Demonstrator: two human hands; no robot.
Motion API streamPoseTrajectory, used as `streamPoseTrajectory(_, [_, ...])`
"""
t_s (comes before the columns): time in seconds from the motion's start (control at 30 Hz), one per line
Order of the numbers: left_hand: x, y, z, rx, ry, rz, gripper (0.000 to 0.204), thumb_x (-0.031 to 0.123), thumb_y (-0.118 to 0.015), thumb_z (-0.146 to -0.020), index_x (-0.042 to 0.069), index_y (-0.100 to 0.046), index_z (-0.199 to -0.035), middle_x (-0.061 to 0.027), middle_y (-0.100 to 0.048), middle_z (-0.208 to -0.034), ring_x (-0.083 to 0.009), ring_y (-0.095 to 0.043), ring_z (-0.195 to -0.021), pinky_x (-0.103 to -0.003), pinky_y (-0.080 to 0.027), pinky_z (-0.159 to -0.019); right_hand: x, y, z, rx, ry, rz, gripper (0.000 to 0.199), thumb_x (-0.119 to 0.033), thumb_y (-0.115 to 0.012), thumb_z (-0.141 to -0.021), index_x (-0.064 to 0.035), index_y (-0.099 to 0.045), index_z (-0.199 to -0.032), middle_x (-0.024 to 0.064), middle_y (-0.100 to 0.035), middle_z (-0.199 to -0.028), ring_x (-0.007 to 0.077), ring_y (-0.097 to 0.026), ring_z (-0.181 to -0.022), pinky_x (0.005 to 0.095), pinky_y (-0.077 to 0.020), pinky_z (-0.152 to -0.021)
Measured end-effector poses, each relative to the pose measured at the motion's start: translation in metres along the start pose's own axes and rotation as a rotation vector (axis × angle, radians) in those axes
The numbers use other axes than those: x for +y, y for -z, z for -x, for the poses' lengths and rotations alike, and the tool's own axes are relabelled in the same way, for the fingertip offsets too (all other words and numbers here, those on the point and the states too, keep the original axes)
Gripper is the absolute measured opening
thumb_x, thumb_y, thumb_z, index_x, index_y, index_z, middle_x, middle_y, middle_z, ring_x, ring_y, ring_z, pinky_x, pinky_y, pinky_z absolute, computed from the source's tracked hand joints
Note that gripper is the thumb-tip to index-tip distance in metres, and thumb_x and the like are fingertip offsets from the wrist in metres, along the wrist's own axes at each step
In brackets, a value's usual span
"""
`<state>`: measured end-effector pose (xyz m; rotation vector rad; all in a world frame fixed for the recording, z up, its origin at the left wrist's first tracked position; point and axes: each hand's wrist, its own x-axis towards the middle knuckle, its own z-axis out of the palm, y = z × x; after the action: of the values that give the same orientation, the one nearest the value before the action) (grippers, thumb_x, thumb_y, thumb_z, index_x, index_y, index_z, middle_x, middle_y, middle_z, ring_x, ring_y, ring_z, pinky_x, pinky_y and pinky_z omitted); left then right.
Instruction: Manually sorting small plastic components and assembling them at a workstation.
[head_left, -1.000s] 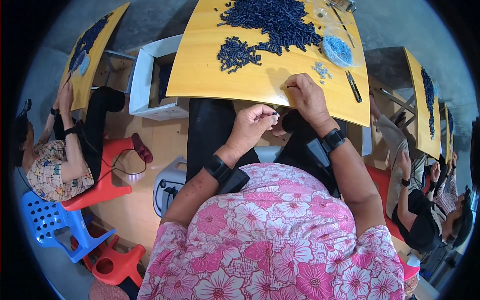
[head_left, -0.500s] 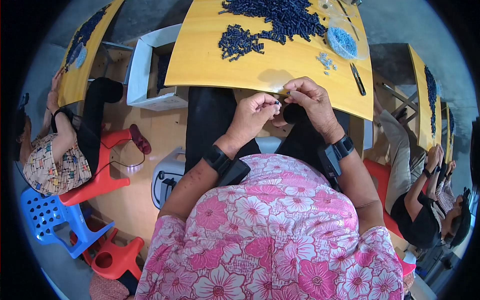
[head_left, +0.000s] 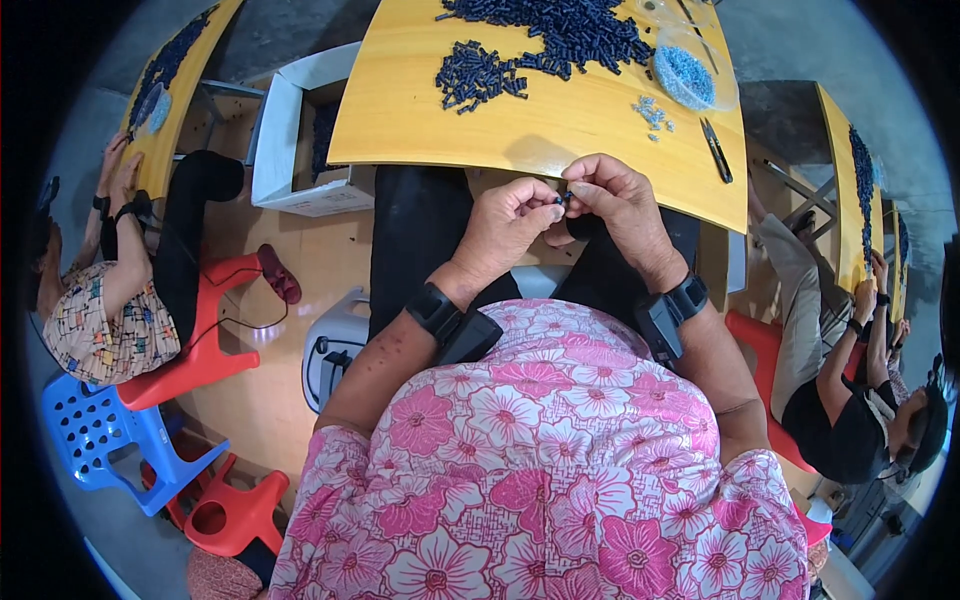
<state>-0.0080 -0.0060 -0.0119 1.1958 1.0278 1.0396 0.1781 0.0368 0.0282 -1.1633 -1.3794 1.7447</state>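
Observation:
Close together over my lap, at the near edge of the yellow table [head_left: 420,130], both hands work at fingertip height. My left hand [head_left: 508,225] pinches a small dark cylindrical piece [head_left: 559,200] between thumb and forefinger. My right hand [head_left: 622,212] is also in a pinch, its fingertips almost meeting the left ones at a small dark piece; most of it is hidden by the fingers. On the table lie a large heap of dark blue cylindrical pieces [head_left: 560,40] and a smaller heap [head_left: 475,75] in front of it.
A clear round tub of light-blue small parts [head_left: 686,78] stands at the right, with a few loose clear parts [head_left: 652,113] beside it. Black-handled snips [head_left: 716,150] lie near the right edge. A white box [head_left: 310,190] stands left of the table. Other people sit at tables on both sides.
My hands have come closer together, the right fingertips moving in toward the left ones. On the right, a co-worker's hands have shifted along their table edge.

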Motion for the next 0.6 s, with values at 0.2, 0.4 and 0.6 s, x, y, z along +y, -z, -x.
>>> streamPoseTrajectory(0.2, [0.007,0.001,0.002,-0.017,0.019,-0.029,0.013,0.009,-0.063,-0.093,0.000,-0.065,-0.102,-0.0015,-0.068,-0.092,-0.0063,-0.061,-0.082,-0.022,-0.050,-0.076,0.003,0.000,-0.002,-0.017,0.040,0.080,0.011,-0.016,-0.060,-0.094,-0.0112,-0.063,-0.104,-0.0009,-0.063,-0.082,0.0070,-0.061,-0.073,0.0237,-0.0534,-0.055])
streamPoseTrajectory(0.4, [0.012,0.000,0.003,-0.017,0.055,0.018,0.013,0.009,-0.064,-0.092,0.000,-0.066,-0.101,-0.0013,-0.068,-0.092,-0.0054,-0.060,-0.082,-0.021,-0.050,-0.076,0.003,0.001,-0.003,-0.048,0.085,0.083,0.008,-0.016,-0.060,-0.094,-0.0098,-0.062,-0.100,-0.0011,-0.063,-0.083,0.0061,-0.060,-0.076,0.0224,-0.0529,-0.055])
streamPoseTrajectory(0.6, [0.008,0.000,0.002,-0.007,0.023,-0.008,0.011,0.008,-0.065,-0.092,0.000,-0.066,-0.099,-0.0008,-0.068,-0.091,-0.0050,-0.059,-0.082,-0.021,-0.049,-0.075,0.000,-0.001,-0.003,-0.042,0.085,0.139,0.008,-0.015,-0.059,-0.094,-0.0088,-0.061,-0.099,-0.0008,-0.062,-0.082,0.0063,-0.060,-0.075,0.0219,-0.0524,-0.055])
